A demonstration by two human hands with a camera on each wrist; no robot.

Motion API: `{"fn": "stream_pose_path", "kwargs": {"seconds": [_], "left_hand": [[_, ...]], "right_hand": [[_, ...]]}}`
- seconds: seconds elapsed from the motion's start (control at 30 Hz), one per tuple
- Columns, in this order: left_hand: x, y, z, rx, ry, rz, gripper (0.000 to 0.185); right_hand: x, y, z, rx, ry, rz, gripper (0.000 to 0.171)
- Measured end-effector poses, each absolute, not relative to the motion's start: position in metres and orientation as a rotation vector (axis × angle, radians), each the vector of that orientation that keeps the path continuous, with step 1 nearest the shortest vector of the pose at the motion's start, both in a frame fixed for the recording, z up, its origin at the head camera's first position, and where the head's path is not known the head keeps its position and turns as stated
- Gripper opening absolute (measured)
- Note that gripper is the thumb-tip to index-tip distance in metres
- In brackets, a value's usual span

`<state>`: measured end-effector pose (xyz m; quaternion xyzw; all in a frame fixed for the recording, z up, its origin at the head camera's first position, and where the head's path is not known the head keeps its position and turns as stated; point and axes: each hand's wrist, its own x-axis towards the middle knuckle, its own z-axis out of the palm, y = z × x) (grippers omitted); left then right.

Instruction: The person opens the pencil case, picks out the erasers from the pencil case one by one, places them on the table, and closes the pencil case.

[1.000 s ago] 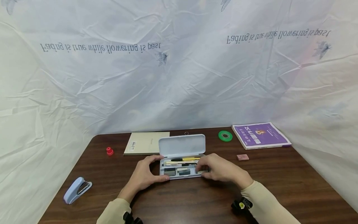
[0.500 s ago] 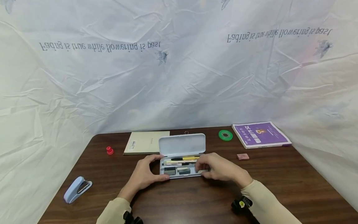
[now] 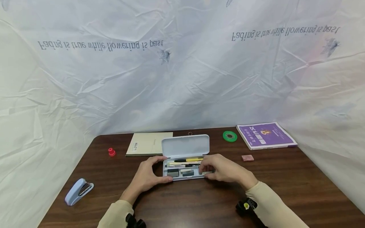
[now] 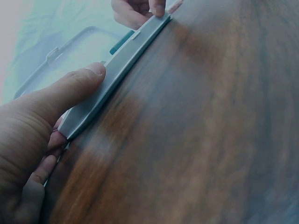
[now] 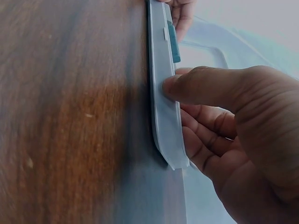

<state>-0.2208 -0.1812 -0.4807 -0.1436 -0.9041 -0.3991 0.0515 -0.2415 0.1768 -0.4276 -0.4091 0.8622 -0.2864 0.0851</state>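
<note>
Gripping the left end of an open pale-blue pencil case at the middle of the dark wooden table, had the left hand clamped from near wall to far left corner. Had the right hand bent into the right end, with thumb against the near wall; could not tell of any pinch on the pale block there. Saw a yellow-and-black pen in the far part, two grey blocks in the near part. Noted a light-blue stapler and red cap to the left, a cream notebook at far left, a pink eraser, green tape roll and purple book to the right.
</note>
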Motion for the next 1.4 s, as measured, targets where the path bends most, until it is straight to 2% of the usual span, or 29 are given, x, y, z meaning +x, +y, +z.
{"fn": "stream_pose_path", "kwargs": {"seconds": [0.3, 0.73, 0.97, 1.4], "left_hand": [[-0.221, -0.182, -0.478, -0.451, -2.733, -1.213, 0.086], [-0.220, -0.181, -0.478, -0.452, -2.734, -1.219, 0.085], [-0.219, -0.181, -0.479, -0.448, -2.736, -1.220, 0.085], [-0.219, -0.181, -0.480, -0.444, -2.738, -1.216, 0.085]], "right_hand": [[-0.243, 0.176, -0.425, -1.251, 2.604, -0.845, 0.020], [-0.244, 0.188, -0.420, -1.159, 2.581, -0.931, 0.020], [-0.243, 0.193, -0.417, -1.159, 2.633, -1.068, 0.029], [-0.242, 0.248, -0.391, -1.094, 2.814, -1.208, 0.034]]}}
